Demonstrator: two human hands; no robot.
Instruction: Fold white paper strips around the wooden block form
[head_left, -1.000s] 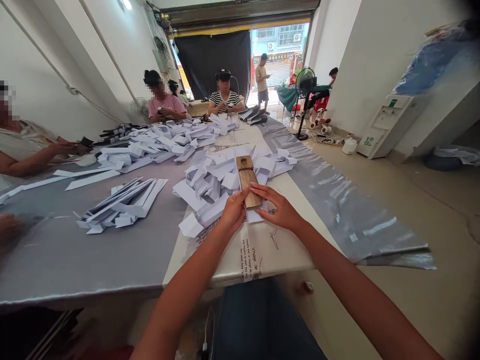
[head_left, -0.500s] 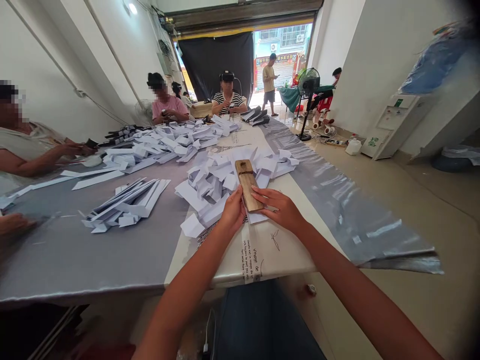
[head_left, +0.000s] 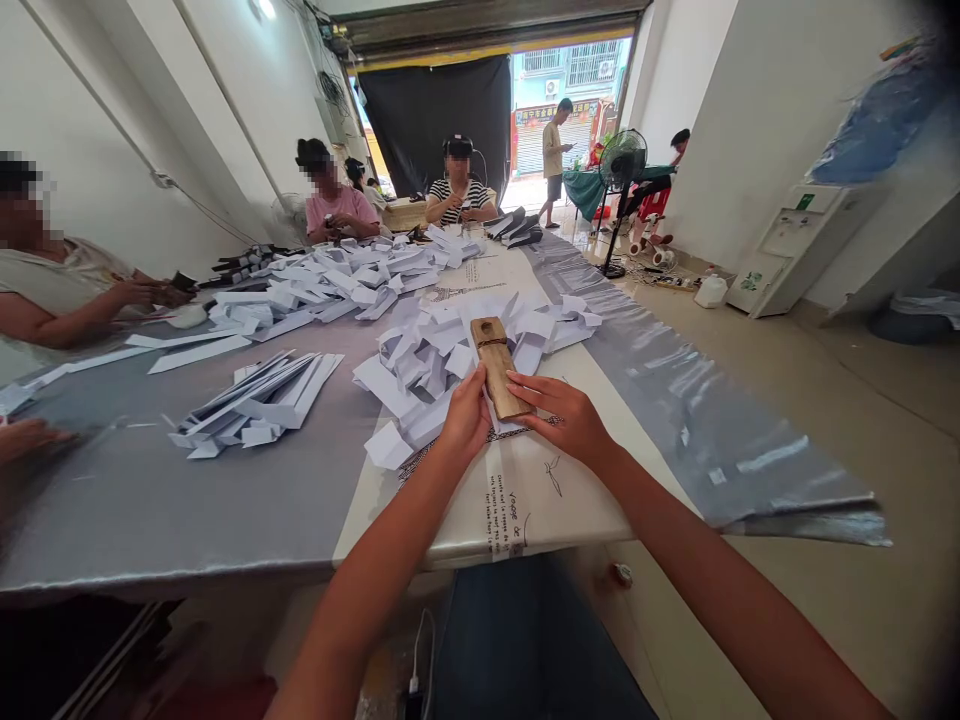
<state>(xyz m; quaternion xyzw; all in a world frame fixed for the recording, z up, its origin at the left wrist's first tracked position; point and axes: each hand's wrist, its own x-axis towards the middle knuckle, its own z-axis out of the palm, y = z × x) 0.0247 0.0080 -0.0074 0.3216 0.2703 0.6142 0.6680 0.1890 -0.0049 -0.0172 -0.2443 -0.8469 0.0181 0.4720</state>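
Note:
A long wooden block (head_left: 495, 364) with a hole at its far end lies on a white paper piece (head_left: 501, 422) on the table. My left hand (head_left: 463, 422) presses against the block's left side, fingers curled together. My right hand (head_left: 567, 417) rests on the block's near right end, fingers extended over the wood and paper. A heap of folded white paper pieces (head_left: 439, 352) lies just beyond and left of the block.
A long grey table (head_left: 187, 500) carries more white paper stacks (head_left: 259, 402) and a far pile (head_left: 345, 280). Other people sit at the left and far end. A silvery plastic sheet (head_left: 675, 400) hangs off the right edge. A fan (head_left: 619, 165) stands on the floor.
Both hands stay on the wooden block; the view has shifted slightly and the hands have moved a little right along with the block.

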